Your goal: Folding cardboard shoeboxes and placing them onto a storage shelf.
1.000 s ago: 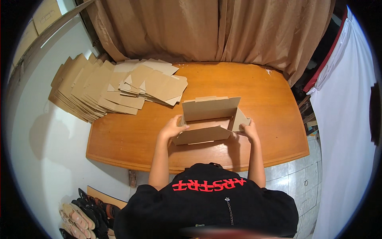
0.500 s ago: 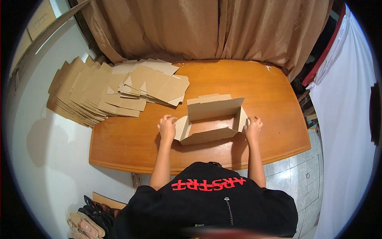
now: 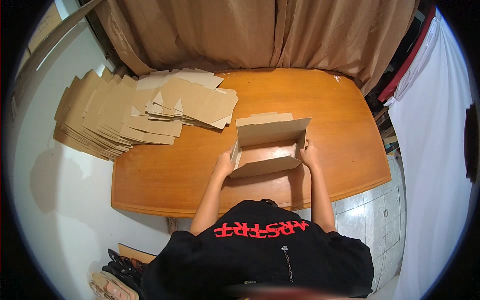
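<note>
Since the earlier frames, we have raised the side flaps of the cardboard box (image 3: 267, 147) so that it now stands as an open tray, and our hands have shifted from its front edge to its two short ends. Our left hand (image 3: 224, 164) presses against the left end flap with fingers curled on the cardboard; our right hand (image 3: 309, 156) grips the right end wall, fingers closed on its edge. We note that the box sits near the front middle of the table (image 3: 325, 105), opening upward, long axis running left to right, with its tall back flap standing upright on the far side. We see a broad fanned stack of flat cardboard blanks (image 3: 140, 112) on the table's left rear, overhanging the edge, well apart from the box. The table is orange-brown varnished wood. Behind it hangs a tan curtain (image 3: 240, 35); a white sheet (image 3: 435, 150) hangs at right, above pale floor tiles (image 3: 372, 217).
</note>
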`<action>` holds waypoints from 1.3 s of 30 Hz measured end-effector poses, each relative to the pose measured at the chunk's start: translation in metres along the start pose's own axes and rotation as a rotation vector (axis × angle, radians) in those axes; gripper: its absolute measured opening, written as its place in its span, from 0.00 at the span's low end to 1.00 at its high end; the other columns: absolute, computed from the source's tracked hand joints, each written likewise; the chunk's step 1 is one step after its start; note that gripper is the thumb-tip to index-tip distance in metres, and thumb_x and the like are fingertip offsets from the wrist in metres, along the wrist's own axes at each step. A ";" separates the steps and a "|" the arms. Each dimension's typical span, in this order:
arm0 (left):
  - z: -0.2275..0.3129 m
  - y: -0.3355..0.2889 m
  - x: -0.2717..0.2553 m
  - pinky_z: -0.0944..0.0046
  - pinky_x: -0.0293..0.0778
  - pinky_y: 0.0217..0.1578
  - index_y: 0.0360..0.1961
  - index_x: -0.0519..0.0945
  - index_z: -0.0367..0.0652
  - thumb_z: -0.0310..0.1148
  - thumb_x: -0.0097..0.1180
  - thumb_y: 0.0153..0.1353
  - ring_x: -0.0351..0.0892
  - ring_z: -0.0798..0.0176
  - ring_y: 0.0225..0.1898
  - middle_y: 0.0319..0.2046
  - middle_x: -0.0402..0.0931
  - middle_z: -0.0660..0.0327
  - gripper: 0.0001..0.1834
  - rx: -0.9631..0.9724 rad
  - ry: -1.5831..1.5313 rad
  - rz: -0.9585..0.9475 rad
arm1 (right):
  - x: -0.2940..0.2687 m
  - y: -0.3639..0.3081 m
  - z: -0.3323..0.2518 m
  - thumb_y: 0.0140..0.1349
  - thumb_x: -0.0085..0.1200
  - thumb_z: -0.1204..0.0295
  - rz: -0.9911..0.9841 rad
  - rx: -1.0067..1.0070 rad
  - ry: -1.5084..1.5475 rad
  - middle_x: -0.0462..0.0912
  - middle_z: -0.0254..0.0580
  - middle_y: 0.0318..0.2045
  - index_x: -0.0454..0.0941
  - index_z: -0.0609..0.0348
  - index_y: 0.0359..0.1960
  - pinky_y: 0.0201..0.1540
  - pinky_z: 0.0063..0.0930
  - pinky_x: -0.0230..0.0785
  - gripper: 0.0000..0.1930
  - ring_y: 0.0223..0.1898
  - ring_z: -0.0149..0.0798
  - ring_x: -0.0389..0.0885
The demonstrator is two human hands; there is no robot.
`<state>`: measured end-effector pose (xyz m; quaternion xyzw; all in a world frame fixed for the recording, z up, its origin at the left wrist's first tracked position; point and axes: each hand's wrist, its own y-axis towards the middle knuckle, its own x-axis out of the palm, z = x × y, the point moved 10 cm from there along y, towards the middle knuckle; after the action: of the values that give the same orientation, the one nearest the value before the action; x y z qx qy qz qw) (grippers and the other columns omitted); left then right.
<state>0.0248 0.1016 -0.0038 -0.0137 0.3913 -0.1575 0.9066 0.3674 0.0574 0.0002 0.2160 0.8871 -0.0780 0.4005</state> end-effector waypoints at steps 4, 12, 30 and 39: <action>-0.004 0.004 -0.001 0.63 0.67 0.49 0.57 0.65 0.40 0.15 0.45 0.45 0.73 0.51 0.48 0.46 0.73 0.46 0.32 0.022 -0.309 0.070 | 0.006 0.001 -0.004 0.48 0.48 0.76 -0.056 0.028 0.059 0.78 0.59 0.29 0.64 0.65 0.53 0.40 0.39 0.69 0.26 0.33 0.55 0.78; -0.018 0.015 -0.010 0.63 0.66 0.50 0.55 0.68 0.46 0.16 0.51 0.49 0.71 0.53 0.52 0.50 0.70 0.47 0.29 0.158 -0.433 0.144 | 0.019 0.017 0.003 0.43 0.49 0.81 -0.244 0.032 0.192 0.76 0.54 0.28 0.40 0.48 0.66 0.32 0.35 0.72 0.46 0.29 0.45 0.78; -0.012 -0.011 0.009 0.56 0.45 0.64 0.65 0.42 0.46 0.42 0.77 0.17 0.37 0.50 0.67 0.66 0.36 0.48 0.72 0.037 -0.325 -0.077 | 0.007 -0.002 -0.028 0.41 0.50 0.82 -0.309 0.003 0.365 0.74 0.57 0.46 0.54 0.41 0.60 0.45 0.39 0.69 0.41 0.45 0.51 0.76; 0.015 -0.012 -0.009 0.44 0.34 0.63 0.65 0.48 0.45 0.55 0.72 0.19 0.30 0.48 0.68 0.67 0.35 0.51 0.69 0.194 0.115 0.041 | 0.011 -0.008 -0.030 0.46 0.46 0.79 -0.180 -0.355 0.037 0.73 0.54 0.47 0.68 0.51 0.53 0.50 0.34 0.66 0.27 0.49 0.50 0.73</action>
<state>0.0268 0.0916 0.0144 0.0909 0.4257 -0.1767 0.8828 0.3372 0.0627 0.0114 0.0630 0.9098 0.0482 0.4075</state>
